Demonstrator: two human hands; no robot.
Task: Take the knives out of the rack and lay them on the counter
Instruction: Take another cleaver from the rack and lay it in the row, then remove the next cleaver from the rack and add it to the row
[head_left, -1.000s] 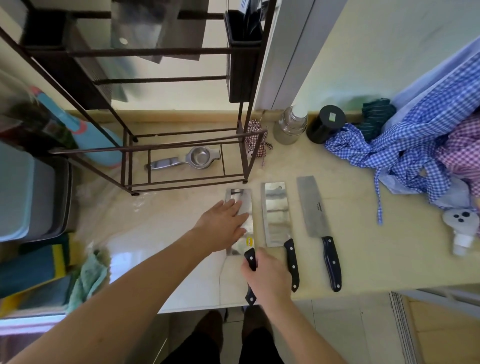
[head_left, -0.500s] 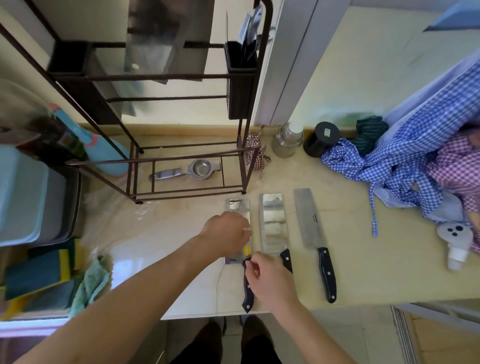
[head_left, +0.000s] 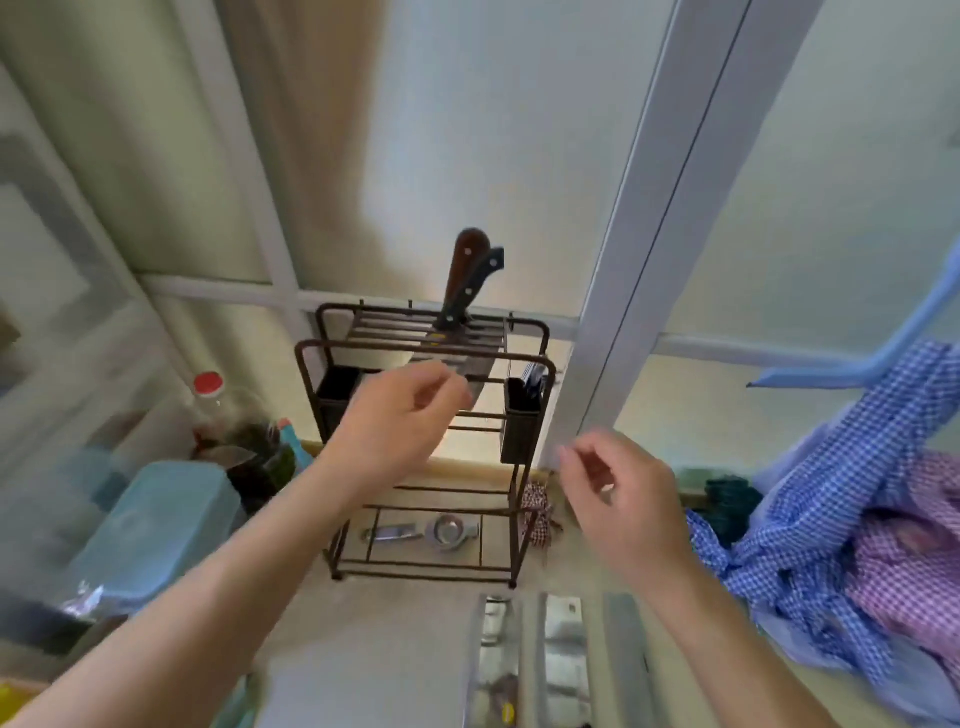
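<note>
Both hands empty: left hand (head_left: 400, 421) loosely curled, raised in front of the rack (head_left: 426, 441), not touching any handle; right hand (head_left: 618, 493) also loosely curled, in the air right of the rack. Nearest, three cleaver blades (head_left: 556, 660) lie flat side by side on the counter (head_left: 363, 649), handles cut off by the frame edge. Under the rack, a metal strainer (head_left: 431, 532). Farther up, two knife handles (head_left: 467, 280) stick out of the rack's top slots, one brown, one black.
</note>
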